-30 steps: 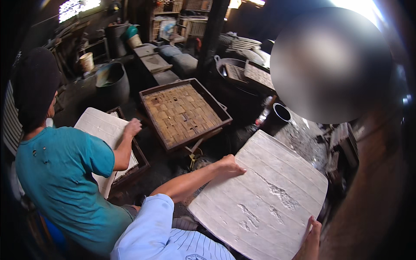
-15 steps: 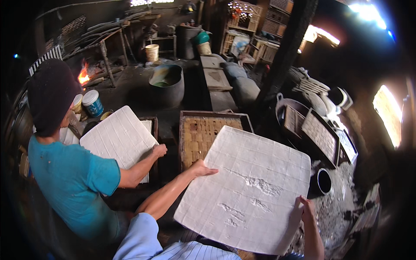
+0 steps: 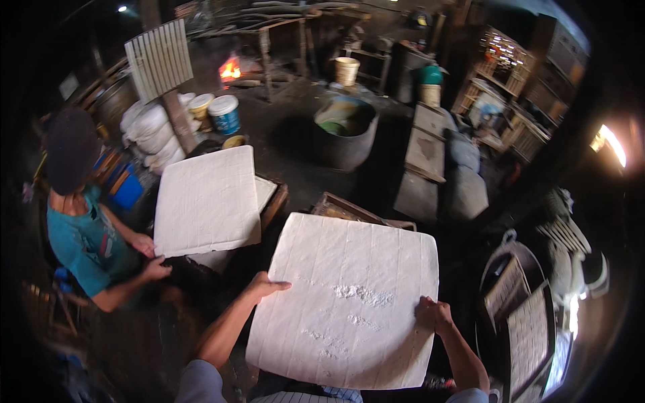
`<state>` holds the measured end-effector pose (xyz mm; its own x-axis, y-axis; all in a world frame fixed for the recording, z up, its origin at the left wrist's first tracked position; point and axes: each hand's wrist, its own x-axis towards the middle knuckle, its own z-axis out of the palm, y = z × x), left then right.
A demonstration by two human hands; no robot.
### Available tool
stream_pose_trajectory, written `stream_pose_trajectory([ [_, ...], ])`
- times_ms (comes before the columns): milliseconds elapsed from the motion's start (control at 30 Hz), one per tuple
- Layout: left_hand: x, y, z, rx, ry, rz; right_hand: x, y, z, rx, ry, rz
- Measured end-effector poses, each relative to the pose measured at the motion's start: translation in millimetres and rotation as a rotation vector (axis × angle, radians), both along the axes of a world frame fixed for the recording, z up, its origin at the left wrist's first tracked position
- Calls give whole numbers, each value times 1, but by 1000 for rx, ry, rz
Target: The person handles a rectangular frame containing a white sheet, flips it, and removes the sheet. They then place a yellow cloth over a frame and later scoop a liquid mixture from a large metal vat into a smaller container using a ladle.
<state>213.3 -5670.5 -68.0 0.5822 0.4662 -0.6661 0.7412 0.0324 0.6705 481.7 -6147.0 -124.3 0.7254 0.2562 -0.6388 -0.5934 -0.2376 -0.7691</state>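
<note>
A large white square slab [image 3: 336,269] with faint grid lines and several rough, crumbled patches is held tilted in front of me. My left hand [image 3: 265,285] is closed on its left edge, thumb lying on the top face. My right hand [image 3: 437,313] grips the right edge, its fingers partly out of sight. Beyond the slab, and partly covered by it, is a wooden-rimmed tray [image 3: 349,207]. To my left a person in a teal shirt [image 3: 75,218] holds a similar white slab [image 3: 205,201] by its near edge with both hands.
A big metal pot [image 3: 353,144] stands on the floor ahead. Lidded buckets [image 3: 225,114] and a fire [image 3: 230,68] are at the far left. Wooden boards [image 3: 424,149] lie in a row beyond, right of the pot. Woven trays [image 3: 531,336] lean at the right.
My view has swung left. My slab stays in both hands, now turned straighter toward me. The person has turned toward the right and now holds their slab with both hands.
</note>
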Motion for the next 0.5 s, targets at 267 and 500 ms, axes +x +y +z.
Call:
stream_pose_trajectory([
  [267,-14,-85,-83,-55,-137,519,175,95,-94,678,481,231],
  [500,0,-124,-113,-12,-290,712,241,151,-155,-524,-745,1069],
])
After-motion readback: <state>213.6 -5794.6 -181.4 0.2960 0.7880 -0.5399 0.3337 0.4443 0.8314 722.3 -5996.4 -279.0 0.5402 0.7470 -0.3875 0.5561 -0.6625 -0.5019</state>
